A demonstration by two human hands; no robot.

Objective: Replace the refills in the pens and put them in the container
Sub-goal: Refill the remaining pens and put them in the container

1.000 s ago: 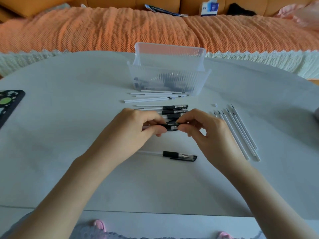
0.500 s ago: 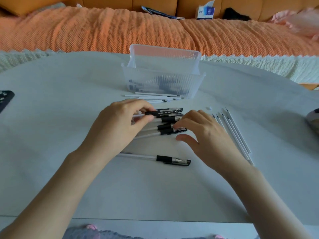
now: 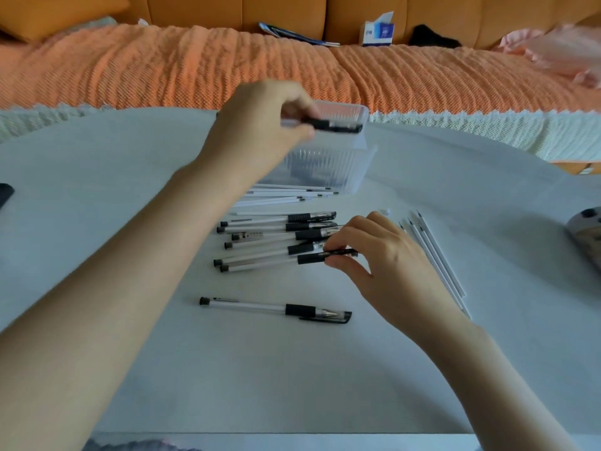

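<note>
1. Orange-covered sofa [image 3: 162, 66] fills the top of the frame; below it a pale table [image 3: 97, 190] carries everything, with the clear container [image 3: 341, 170] at upper centre
2. At upper centre the left hand [image 3: 257, 131] has its fingers curled round a capped pen [image 3: 335, 126], held level above the container's rim; let go crosswise, it could catch the rim and roll onto the table instead of dropping in
3. Blur around that hand hides whether the pen is fully over the opening; released short, it would likely fall among the loose refills [image 3: 283, 195] lying just in front of the container
4. At centre right the right hand [image 3: 390, 265] pinches the cap end of the nearest pen [image 3: 312, 257] between thumb and fingertips; its neighbours in the pen pile [image 3: 270, 231] lie against it, so a careless lift may scatter them
5. A second lot, the white refills [image 3: 435, 255], lies just right of that hand; a wrist sweep could roll them and mix spent with fresh
6. A lone pen [image 3: 276, 309] at lower centre lies apart and could be overlooked
</note>
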